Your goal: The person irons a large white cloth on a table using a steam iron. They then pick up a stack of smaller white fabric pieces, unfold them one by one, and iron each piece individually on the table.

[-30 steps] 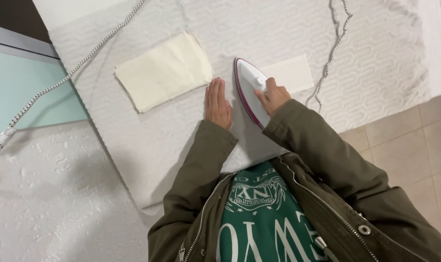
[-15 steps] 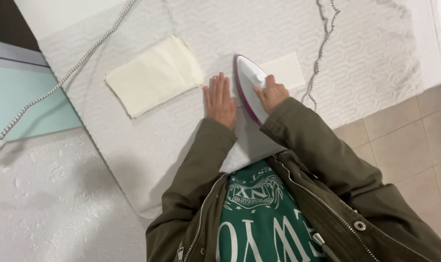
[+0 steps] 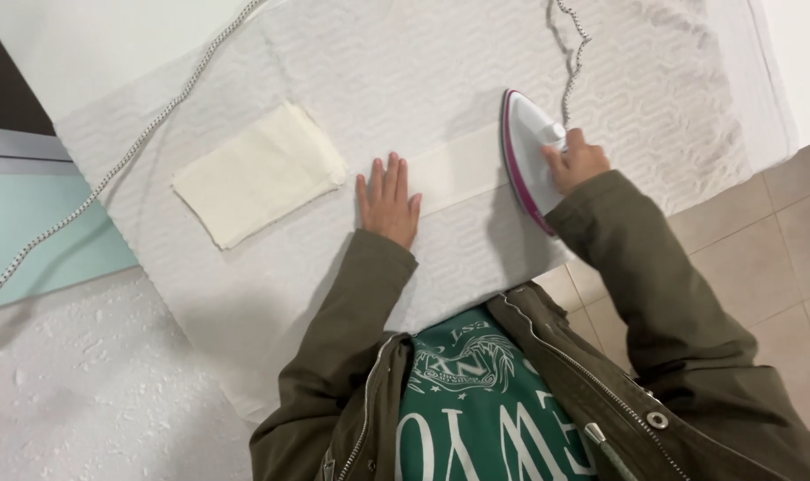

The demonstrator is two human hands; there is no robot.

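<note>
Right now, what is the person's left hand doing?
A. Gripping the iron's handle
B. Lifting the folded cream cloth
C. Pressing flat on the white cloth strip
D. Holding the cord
C: the left hand lies open, palm down, on the end of the white cloth strip, while the right hand grips the iron.

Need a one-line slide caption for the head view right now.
Right hand grips a white-and-magenta iron on a white cloth strip; left hand presses it flat beside a folded cream cloth.
</note>
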